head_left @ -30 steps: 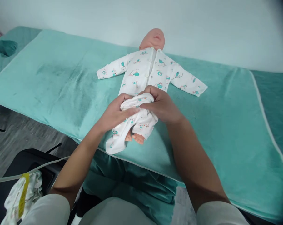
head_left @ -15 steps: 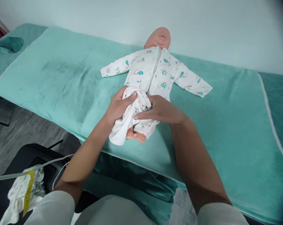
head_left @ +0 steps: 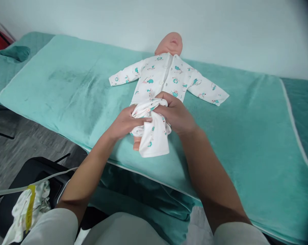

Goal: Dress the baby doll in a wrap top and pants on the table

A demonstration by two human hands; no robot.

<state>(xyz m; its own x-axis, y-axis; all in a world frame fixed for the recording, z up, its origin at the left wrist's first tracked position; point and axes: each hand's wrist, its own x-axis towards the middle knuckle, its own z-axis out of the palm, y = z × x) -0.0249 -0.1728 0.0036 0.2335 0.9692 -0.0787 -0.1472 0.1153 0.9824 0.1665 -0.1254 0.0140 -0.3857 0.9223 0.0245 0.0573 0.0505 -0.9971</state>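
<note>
A baby doll lies on its back on the green-covered bed, head towards the wall. It wears a white printed jacket with both sleeves spread out. White printed baby pants are bunched over the doll's lower body, one leg hanging down flat. My left hand is closed on the bunched cloth from the left, thumb on top. From the right, my right hand pinches the upper part of the pants. One bare foot shows beside the hanging leg; the other is hidden.
The bed's green cover stretches to both sides, with a pale wall behind. At lower left a black chair holds crumpled printed cloth with a yellow strip. A pale cable crosses above the chair.
The hanging pant leg has swung from left to right and now covers the other foot. My right hand has moved up and closed on the cloth; my left hand has shifted slightly down.
</note>
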